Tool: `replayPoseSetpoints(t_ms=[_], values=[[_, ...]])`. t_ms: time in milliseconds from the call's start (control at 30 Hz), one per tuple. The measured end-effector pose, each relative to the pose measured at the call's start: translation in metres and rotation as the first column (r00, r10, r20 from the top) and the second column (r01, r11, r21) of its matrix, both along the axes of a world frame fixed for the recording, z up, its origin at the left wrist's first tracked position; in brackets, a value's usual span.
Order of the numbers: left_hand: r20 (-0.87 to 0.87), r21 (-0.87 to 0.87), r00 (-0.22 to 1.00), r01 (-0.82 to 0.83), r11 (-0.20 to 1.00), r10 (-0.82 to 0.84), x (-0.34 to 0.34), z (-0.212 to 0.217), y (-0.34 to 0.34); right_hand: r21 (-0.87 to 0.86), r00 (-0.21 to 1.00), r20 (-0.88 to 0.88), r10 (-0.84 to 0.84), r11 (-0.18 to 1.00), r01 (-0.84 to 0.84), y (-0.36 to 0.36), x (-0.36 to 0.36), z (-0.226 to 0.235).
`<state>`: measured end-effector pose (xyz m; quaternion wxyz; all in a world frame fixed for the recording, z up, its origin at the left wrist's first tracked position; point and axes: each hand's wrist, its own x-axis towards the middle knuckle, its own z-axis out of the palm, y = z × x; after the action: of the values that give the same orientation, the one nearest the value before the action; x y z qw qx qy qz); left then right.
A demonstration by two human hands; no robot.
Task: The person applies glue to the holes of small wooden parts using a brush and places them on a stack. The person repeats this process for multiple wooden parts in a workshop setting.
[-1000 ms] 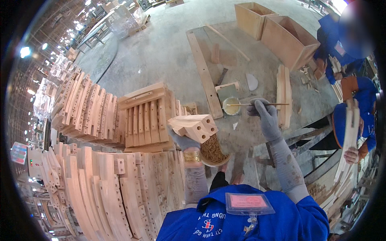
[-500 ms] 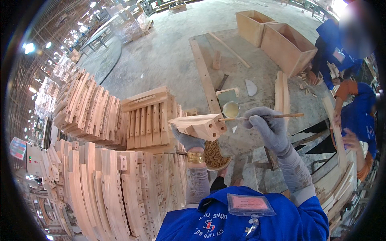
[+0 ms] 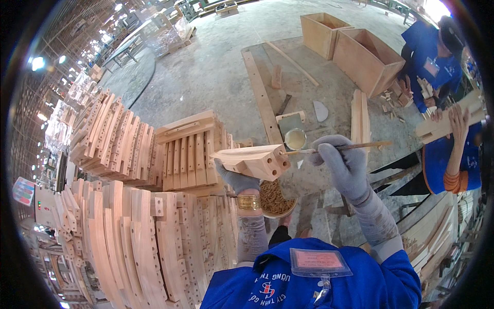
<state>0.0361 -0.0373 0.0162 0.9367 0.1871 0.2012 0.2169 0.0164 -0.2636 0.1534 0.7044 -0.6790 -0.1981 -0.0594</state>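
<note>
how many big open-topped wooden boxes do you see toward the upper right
2, close together: the farther box on the left, and the nearer box to its right, lower in the picture. Others could be hidden behind them.

From my distant screen I see a grey floor (image 3: 206, 67), a long table (image 3: 122, 46) and bright lamps (image 3: 37, 63) leftward.

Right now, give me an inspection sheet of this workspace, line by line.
Surface: grey tabletop, looks stained.
Work items: drilled wood, brush with tip at a hole, cup of pale liquid, bowl of brown pieces.
Clutter: white half-disc, dark tool, wooden stick.
Grips: left hand holding drilled wood; right hand pinching brush.
Cables: dark floor line, possibly one.
Surroundings: stacked wooden parts, wooden boxes, two co-workers at right.
</note>
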Motion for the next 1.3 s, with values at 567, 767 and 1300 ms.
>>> replayPoseSetpoints(t_ms=[567, 767, 1300], values=[[0.042, 0.011, 0.999, 0.017, 1.000, -0.018, -0.001, 0.013, -0.001, 0.096, 0.991, -0.095, 0.092, 0.992, -0.083, -0.010, -0.014, 0.009], [0.033, 0.015, 0.999, 0.009, 1.000, -0.009, -0.001, 0.010, 0.003, -0.242, 0.959, 0.246, 0.141, 0.967, -0.081, -0.007, -0.004, 0.011], [-0.032, 0.052, 0.998, -0.059, 0.997, 0.061, 0.005, 0.008, 0.011, -0.357, 0.905, 0.365, 0.218, 0.931, -0.080, -0.011, 0.004, -0.001]])
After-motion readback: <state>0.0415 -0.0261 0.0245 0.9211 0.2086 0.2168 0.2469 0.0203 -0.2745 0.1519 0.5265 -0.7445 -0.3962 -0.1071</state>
